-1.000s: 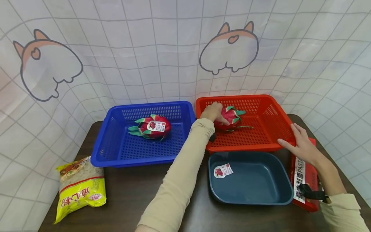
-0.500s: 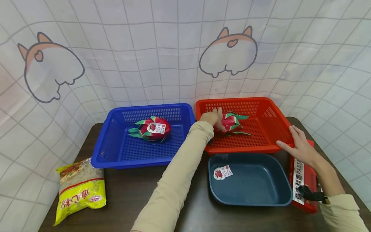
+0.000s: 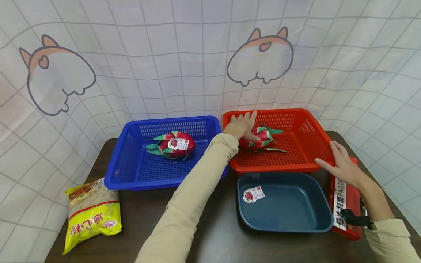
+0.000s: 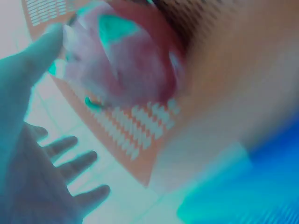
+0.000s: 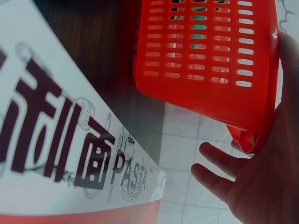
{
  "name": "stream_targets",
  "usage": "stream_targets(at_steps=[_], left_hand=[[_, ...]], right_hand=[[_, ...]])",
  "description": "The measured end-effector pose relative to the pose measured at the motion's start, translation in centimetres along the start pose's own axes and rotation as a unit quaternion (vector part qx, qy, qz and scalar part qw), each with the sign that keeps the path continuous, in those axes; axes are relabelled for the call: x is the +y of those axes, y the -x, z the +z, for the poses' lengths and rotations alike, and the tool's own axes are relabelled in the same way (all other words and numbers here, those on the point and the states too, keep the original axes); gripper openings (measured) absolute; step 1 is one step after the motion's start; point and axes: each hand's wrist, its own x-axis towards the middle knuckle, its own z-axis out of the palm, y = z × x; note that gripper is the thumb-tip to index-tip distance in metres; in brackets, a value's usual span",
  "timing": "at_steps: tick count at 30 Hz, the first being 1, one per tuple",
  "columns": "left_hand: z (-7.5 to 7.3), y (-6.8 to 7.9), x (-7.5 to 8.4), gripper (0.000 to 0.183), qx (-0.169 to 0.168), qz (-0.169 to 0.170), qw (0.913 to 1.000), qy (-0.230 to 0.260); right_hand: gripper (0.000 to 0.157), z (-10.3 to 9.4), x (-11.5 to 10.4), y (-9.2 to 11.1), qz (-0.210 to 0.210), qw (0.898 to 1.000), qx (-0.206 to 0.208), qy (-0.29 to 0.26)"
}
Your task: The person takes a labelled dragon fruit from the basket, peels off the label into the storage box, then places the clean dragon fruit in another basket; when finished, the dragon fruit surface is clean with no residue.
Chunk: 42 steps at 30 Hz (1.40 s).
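Observation:
Inside the red basket (image 3: 296,166) lies a dragon fruit (image 3: 261,138) with green-tipped scales. My left hand (image 3: 241,128) is spread over its left side, thumb against or just over the fruit. The left wrist view shows the hand's fingers (image 4: 79,165) straight and apart, beside the dragon fruit (image 4: 126,60). At the basket's right front corner, my right hand (image 3: 343,166) rests on the rim, thumb toward the inside. Its fingers (image 5: 224,161) extend loosely past the red basket (image 5: 201,88) in the right wrist view.
A blue basket (image 3: 141,184) holding another labelled dragon fruit (image 3: 177,144) stands at left. Before the red basket sits a dark teal tub (image 3: 283,208) with a fruit sticker (image 3: 253,194). A red pasta box (image 3: 352,204) lies under my right forearm; a yellow pasta bag (image 3: 93,213) lies front left.
My left hand has loosened from the dragon fruit, spreading its fingers and shifting slightly left and up. The fruit has turned a little in the basket. My right hand stays at the rim.

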Motion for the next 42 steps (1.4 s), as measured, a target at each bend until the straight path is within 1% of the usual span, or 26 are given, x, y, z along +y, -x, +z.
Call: stream_targets(at_steps=[2, 4, 7, 10, 15, 18, 21, 23, 26, 28, 31, 33, 35, 36, 38, 40, 42], left_hand=[[-0.4, 0.3, -0.4, 0.105, 0.021, 0.016, 0.9994, -0.022], [-0.9, 0.7, -0.5, 0.104, 0.034, 0.035, 0.9983, -0.03], [-1.5, 1.7, -0.7, 0.102, 0.041, 0.076, 0.9958, -0.029], [-1.4, 3.5, -0.9, 0.098, 0.038, 0.118, 0.9915, -0.039], [0.2, 7.0, -1.6, 0.093, 0.042, 0.173, 0.9827, -0.051], [1.6, 9.1, -2.3, 0.088, 0.063, 0.2, 0.9757, -0.064], [3.2, 10.8, -2.9, 0.083, 0.081, 0.222, 0.9692, -0.071], [4.2, 11.7, -3.3, 0.081, 0.084, 0.231, 0.9668, -0.069], [5.4, 13.0, -3.9, 0.081, 0.079, 0.237, 0.9659, -0.067], [6.1, 13.9, -4.5, 0.08, 0.08, 0.242, 0.9648, -0.066], [7.1, 15.4, -5.3, 0.079, 0.092, 0.244, 0.9634, -0.062], [7.8, 16.6, -5.9, 0.078, 0.105, 0.234, 0.9654, -0.047], [8.4, 17.7, -6.5, 0.078, 0.123, 0.218, 0.9681, -0.016], [8.6, 18.3, -6.9, 0.077, 0.13, 0.205, 0.9699, 0.007], [9.1, 19.6, -7.6, 0.077, 0.149, 0.18, 0.9705, 0.06], [9.4, 20.8, -8.5, 0.076, 0.174, 0.157, 0.9666, 0.105], [9.7, 22.0, -9.5, 0.076, 0.202, 0.136, 0.9611, 0.129]], right_hand=[[0.096, 0.1, 0.0, 0.0, 0.001, 1.0, 0.0, 0.001], [0.095, 0.0, 0.1, 0.1, 0.0, 1.0, 0.002, 0.0], [0.095, -0.1, 0.1, 0.2, -0.003, 1.0, 0.008, -0.002], [0.094, 0.0, 0.0, 0.2, -0.01, 1.0, 0.01, -0.004], [0.095, 0.1, 0.0, 0.1, -0.011, 1.0, 0.011, -0.001], [0.095, 0.1, 0.0, 0.1, -0.01, 1.0, 0.011, 0.001], [0.094, 0.1, 0.1, 0.1, -0.012, 1.0, 0.013, 0.002], [0.094, 0.1, 0.1, 0.1, -0.013, 1.0, 0.014, 0.004], [0.095, 0.1, 0.1, 0.0, -0.012, 1.0, 0.018, 0.004], [0.095, 0.1, 0.0, 0.0, -0.012, 1.0, 0.021, -0.006], [0.093, 0.0, 0.0, 0.0, -0.021, 0.999, 0.024, -0.031], [0.091, -0.2, -0.1, 0.1, -0.028, 0.998, 0.023, -0.045], [0.09, -0.6, -0.2, 0.3, -0.035, 0.998, 0.029, -0.043], [0.089, -0.8, -0.4, 0.4, -0.039, 0.998, 0.036, -0.042], [0.088, -1.1, -0.9, 0.6, -0.051, 0.996, 0.054, -0.038], [0.086, -1.4, -1.7, 0.8, -0.068, 0.995, 0.067, -0.039], [0.085, -1.6, -2.8, 0.9, -0.086, 0.993, 0.07, -0.049]])
